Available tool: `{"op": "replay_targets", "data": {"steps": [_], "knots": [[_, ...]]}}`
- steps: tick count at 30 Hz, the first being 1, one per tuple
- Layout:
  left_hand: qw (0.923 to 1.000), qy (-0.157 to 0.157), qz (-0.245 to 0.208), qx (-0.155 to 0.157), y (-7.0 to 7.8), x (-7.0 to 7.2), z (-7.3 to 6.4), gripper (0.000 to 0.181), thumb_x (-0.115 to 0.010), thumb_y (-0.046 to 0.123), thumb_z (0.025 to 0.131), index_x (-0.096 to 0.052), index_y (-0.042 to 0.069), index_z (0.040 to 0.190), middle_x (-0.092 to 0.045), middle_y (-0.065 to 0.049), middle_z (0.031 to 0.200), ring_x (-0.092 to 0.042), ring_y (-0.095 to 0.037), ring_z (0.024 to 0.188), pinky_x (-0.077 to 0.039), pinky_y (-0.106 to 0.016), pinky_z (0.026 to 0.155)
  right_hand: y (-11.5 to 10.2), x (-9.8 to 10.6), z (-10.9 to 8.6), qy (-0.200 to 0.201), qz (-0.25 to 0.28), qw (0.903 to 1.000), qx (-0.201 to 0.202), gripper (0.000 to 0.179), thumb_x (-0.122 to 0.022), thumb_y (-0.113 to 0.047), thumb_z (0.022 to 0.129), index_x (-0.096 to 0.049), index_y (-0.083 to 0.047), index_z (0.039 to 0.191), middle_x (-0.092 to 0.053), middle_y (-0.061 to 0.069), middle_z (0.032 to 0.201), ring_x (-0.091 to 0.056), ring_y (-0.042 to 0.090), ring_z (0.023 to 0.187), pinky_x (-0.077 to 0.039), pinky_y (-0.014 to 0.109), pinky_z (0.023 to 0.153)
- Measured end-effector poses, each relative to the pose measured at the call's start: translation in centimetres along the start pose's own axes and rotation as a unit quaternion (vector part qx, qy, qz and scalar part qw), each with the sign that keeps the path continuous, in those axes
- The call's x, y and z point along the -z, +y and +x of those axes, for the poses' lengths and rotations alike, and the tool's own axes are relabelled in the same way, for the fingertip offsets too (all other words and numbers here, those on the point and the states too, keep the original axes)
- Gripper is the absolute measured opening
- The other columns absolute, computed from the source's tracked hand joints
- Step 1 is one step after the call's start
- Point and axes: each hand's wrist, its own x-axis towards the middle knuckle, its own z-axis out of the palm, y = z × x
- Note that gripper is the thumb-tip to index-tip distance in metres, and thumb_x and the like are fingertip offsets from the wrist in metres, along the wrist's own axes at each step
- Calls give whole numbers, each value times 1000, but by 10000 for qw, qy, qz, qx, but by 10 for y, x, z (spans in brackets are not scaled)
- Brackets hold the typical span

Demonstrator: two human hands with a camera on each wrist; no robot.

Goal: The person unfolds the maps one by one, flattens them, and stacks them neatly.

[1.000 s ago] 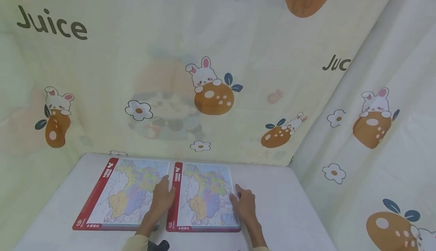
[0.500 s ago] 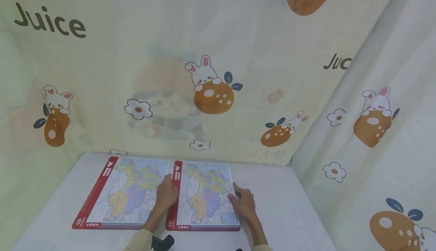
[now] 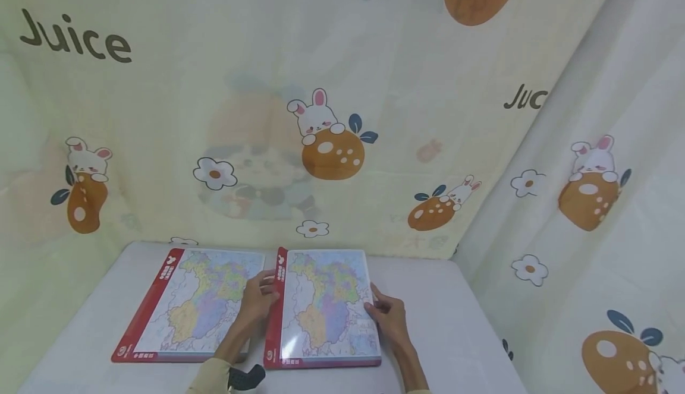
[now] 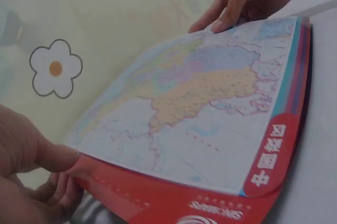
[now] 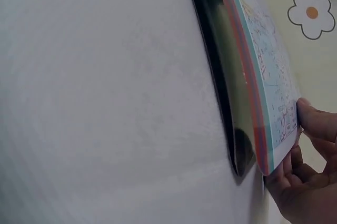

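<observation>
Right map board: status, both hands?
Left hand grips the right map board at its red edge. Right hand grips the opposite edge. Board's far end tilted up off the table. Left map board flat alongside.

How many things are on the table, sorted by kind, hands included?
Map boards: 2, the left map board lying flat, the right map board gripped at its edges.
Hands: 2, the left hand and the right hand.
Total: 4.
</observation>
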Motion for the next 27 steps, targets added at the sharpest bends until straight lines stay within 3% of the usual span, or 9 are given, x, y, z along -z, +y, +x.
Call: {"op": "replay_targets", "data": {"steps": [5,9,15,19,27], "knots": [[9994,-244,-187,-188,-2,4,0,67,-63,-12,97,-46,-2,161,-60,-35,141,-67,-54,127,-62,-60,99,-1,1,1,14,94,10000,-18,55,-78,-11,99,-62,-10,152,-76,22,112,-66,19,96,-51,21,89],[9987,-331,-295,-258,-3,6,1,73,-64,-15,93,-44,-2,163,-59,-35,139,-68,-52,123,-63,-57,97,0,1,5,110,130,9998,-92,54,-80,-12,98,-64,-12,150,-76,17,102,-64,17,95,-48,20,95],[9973,-366,-578,-247,-9,10,0,77,-63,-19,89,-46,-2,162,-60,-35,138,-71,-48,117,-66,-53,91,3,0,4,127,459,9988,-141,54,-81,-9,96,-66,-10,148,-74,18,85,-63,15,86,-46,14,90],[9969,-364,-664,-199,-10,15,-2,77,-62,-18,89,-47,0,163,-61,-34,139,-71,-47,118,-66,-50,89,4,-3,3,117,667,9976,-112,55,-80,-6,96,-65,-8,148,-73,21,84,-63,16,83,-48,15,87],[9966,-364,-716,-187,-4,24,0,79,-59,-20,89,-44,0,164,-59,-35,140,-73,-46,113,-67,-45,78,-2,-8,7,228,805,9963,-204,55,-80,-4,96,-65,-9,148,-67,14,83,-56,16,83,-48,17,83]]}}
